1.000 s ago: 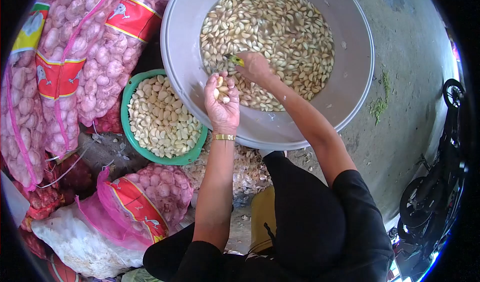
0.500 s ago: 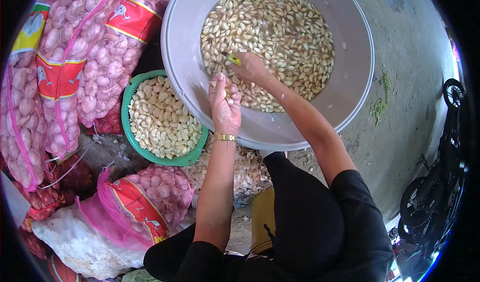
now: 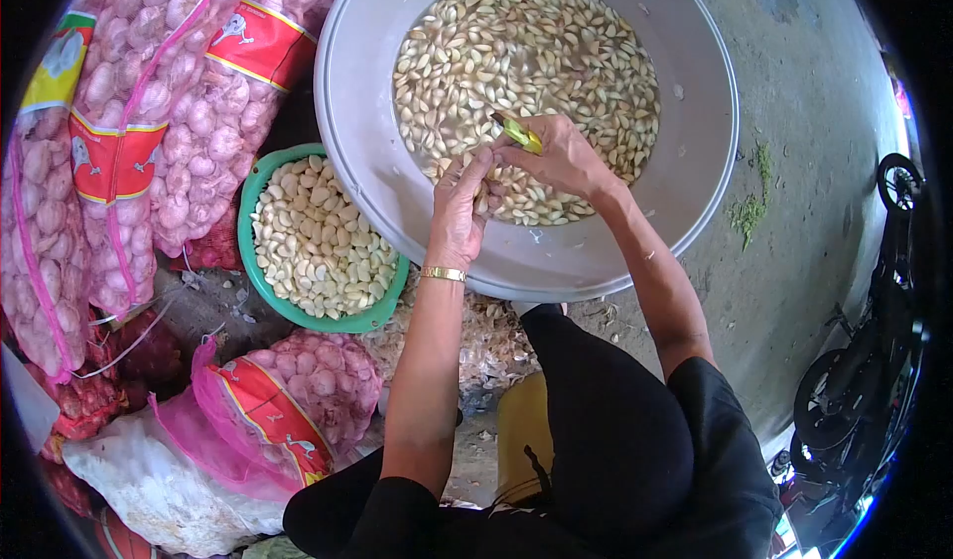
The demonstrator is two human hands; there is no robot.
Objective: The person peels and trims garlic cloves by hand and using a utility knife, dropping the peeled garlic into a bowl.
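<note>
Over the big grey tub (image 3: 695, 152), my two hands meet at the fingertips. My right hand (image 3: 571, 160) is closed around a small knife (image 3: 522, 137) with a yellow-green handle, its dark tip pointing up and left. Curled palm-up, my left hand (image 3: 460, 216) holds garlic cloves, mostly hidden by the fingers. Many unpeeled garlic cloves (image 3: 536, 63) lie in water in the tub below. To the left of my left hand stands a green basin (image 3: 250, 261) full of pale peeled cloves (image 3: 323, 236).
Mesh sacks of garlic bulbs (image 3: 218, 112) are piled at left, and an opened pink sack (image 3: 323, 380) lies nearer. Loose garlic skins (image 3: 476, 336) cover the floor below the tub. A motorbike (image 3: 859, 380) stands at the far right.
My right hand has moved right and slightly down with the knife, out from low over the cloves to my left fingertips. My left fingers have curled in, and the hand has shifted slightly right.
</note>
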